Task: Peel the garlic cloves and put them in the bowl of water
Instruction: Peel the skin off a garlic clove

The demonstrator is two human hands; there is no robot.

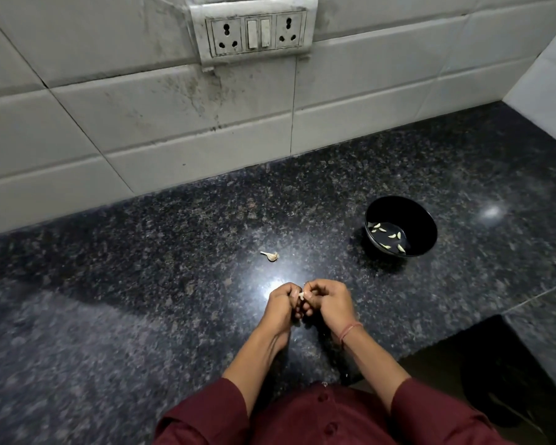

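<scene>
Both hands, left [281, 305] and right [326, 301], pinched one clove [301, 295] over the bench [142, 284] to strip skin; the bowl [426, 220] waited far right.

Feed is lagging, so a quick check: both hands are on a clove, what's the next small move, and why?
Probably pull the skin off the clove: the left hand and right hand both pinch it at the fingertips. Only then carry it right to the bowl, where peeled cloves lie.
</scene>
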